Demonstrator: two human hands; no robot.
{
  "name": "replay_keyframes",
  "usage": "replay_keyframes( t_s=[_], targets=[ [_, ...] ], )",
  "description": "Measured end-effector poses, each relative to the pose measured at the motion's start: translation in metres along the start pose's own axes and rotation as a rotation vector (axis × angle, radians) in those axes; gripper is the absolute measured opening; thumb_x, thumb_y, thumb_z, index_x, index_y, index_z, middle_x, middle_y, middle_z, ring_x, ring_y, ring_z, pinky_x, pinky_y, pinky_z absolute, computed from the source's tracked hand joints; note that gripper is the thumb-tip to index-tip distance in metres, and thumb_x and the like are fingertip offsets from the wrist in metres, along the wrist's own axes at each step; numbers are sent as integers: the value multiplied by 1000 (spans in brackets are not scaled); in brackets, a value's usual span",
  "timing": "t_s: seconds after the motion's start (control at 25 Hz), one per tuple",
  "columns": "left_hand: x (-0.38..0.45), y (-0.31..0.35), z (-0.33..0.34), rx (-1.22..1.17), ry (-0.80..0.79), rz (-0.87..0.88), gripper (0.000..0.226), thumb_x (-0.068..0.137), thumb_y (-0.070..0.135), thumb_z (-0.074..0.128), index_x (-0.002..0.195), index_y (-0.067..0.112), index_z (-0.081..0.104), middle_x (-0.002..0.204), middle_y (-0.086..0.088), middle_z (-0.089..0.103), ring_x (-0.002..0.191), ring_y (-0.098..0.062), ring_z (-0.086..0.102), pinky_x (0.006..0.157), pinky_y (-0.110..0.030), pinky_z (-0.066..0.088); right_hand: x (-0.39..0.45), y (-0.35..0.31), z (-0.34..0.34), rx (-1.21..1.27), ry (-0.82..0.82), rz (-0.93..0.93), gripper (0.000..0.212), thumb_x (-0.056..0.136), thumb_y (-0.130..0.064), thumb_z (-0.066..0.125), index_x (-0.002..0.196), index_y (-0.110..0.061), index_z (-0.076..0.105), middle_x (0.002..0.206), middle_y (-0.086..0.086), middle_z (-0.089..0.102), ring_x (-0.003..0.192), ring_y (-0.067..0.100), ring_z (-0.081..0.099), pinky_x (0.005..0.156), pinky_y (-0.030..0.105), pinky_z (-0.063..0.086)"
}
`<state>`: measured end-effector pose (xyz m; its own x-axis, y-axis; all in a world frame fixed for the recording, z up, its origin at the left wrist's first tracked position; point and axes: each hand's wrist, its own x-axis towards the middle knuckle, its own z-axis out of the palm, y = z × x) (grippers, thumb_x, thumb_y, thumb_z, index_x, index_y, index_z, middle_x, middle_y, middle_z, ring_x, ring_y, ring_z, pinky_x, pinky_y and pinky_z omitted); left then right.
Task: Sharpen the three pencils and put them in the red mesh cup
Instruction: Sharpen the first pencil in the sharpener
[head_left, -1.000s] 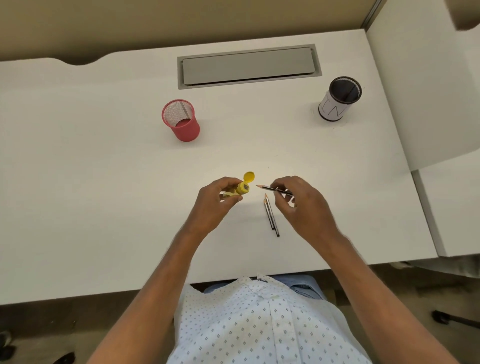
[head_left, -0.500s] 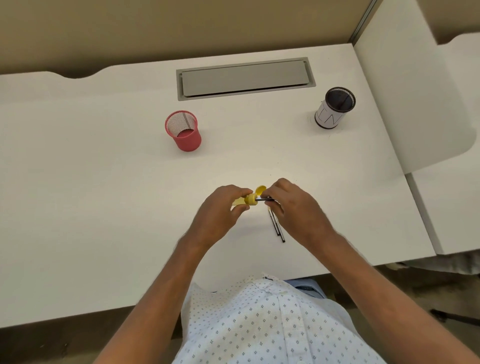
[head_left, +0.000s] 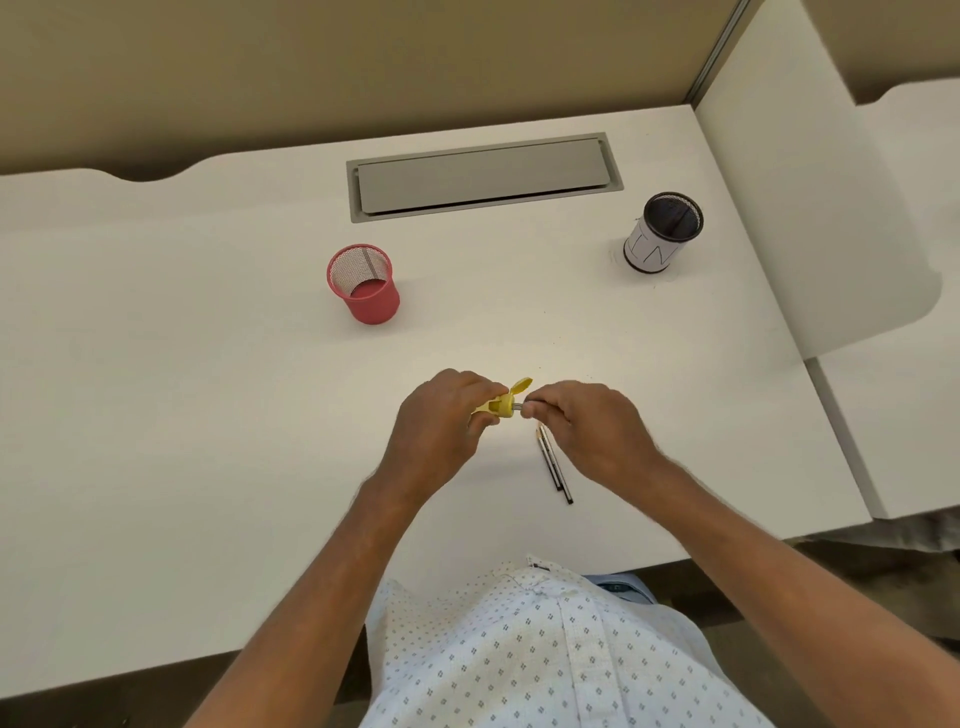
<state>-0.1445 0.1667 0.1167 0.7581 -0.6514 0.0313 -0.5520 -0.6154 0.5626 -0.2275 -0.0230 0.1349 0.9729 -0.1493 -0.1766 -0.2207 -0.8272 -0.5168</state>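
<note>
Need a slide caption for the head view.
Left hand holds yellow sharpener, right hand feeds pencil; red mesh cup empty.

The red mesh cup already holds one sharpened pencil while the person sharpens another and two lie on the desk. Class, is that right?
Not quite. The head view shows the red mesh cup empty. The rest stands: one pencil is in the yellow sharpener, and two pencils lie on the desk.

Single view, head-worn, wide-angle. Looks forward and steeply down from above the person's chest onto the white bench (head_left: 156, 415). Near range: forearms enter from 6 o'clock, both hands meet just below frame centre. Bench's far edge and beige wall (head_left: 363, 62) lie toward 12 o'clock; a side panel (head_left: 831, 208) at 2 o'clock. Straight edges bow slightly near frame borders.
</note>
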Motion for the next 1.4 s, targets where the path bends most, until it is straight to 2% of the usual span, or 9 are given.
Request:
replay_keyframes(
  t_s=[0.16, 0.36, 0.56, 0.68, 0.8, 0.88, 1.08, 1.2, 1.4],
  targets=[
    [6, 1, -3, 21, -15, 52, 31, 84, 19, 81, 114, 26, 75, 108, 7, 74, 97, -18, 64, 75, -34, 53, 13, 8, -10, 438, -265, 244, 30, 103, -42, 58, 84, -26, 75, 72, -9, 63, 71, 12, 58, 73, 35, 47],
    [10, -6, -2, -78, -73, -28, 33, 90, 23, 76, 122, 26, 71, 115, 8, 72, 108, -15, 59, 85, -31, 50, -10, 12, 8, -27, 78, -188, 13, 98, -23, 68, 111, -22, 66, 97, -5, 63, 71, 9, 57, 59, 31, 49],
    [4, 1, 4, -72, -92, 7, 28, 90, 25, 75, 117, 27, 72, 110, 8, 72, 101, -15, 61, 78, -29, 51, -11, 18, 4, -296, 301, -417, 12, 100, -26, 67, 100, -17, 75, 78, -1, 67, 63, 22, 57, 52, 36, 47],
    [1, 3, 4, -40, -44, 14, 28, 88, 25, 77, 115, 27, 73, 107, 9, 72, 97, -14, 61, 74, -32, 53, -3, 14, -5, -188, 64, -209, 23, 103, -41, 57, 96, -28, 74, 74, -8, 67, 65, 14, 59, 56, 34, 46],
    [1, 6, 2, -16, -33, 56, 29, 85, 22, 80, 114, 25, 75, 105, 8, 73, 93, -16, 62, 72, -33, 53, 16, 15, -22, 347, -345, 152, 35, 103, -44, 56, 81, -24, 75, 56, -21, 58, 55, -1, 52, 56, 19, 38],
    [2, 6, 0, -15, -42, 72, 30, 85, 19, 80, 114, 24, 75, 105, 7, 73, 94, -18, 63, 73, -34, 53, 17, 12, -23, 529, -399, 257, 41, 103, -45, 56, 78, -19, 75, 51, -18, 53, 49, -1, 46, 53, 16, 37],
    [9, -2, -6, -60, -99, 50, 30, 91, 23, 74, 121, 27, 72, 112, 8, 70, 103, -14, 59, 81, -32, 52, -7, 8, -7, -93, 23, -216, 8, 103, -34, 59, 100, -26, 61, 85, -9, 60, 69, 14, 55, 57, 36, 49],
    [7, 2, -3, -84, -111, 65, 30, 93, 24, 72, 123, 26, 70, 113, 7, 70, 104, -14, 58, 83, -31, 52, -10, 18, -8, -491, 298, -524, 12, 103, -17, 61, 94, -16, 69, 79, 0, 60, 64, 22, 52, 51, 39, 45],
    [3, 6, 1, -61, -20, 85, 30, 88, 21, 77, 117, 19, 73, 107, 4, 72, 95, -18, 61, 78, -30, 52, 1, 6, -21, -163, -23, -141, 28, 105, -42, 53, 94, -26, 74, 71, -9, 63, 62, 11, 57, 55, 32, 45]
  ],
)
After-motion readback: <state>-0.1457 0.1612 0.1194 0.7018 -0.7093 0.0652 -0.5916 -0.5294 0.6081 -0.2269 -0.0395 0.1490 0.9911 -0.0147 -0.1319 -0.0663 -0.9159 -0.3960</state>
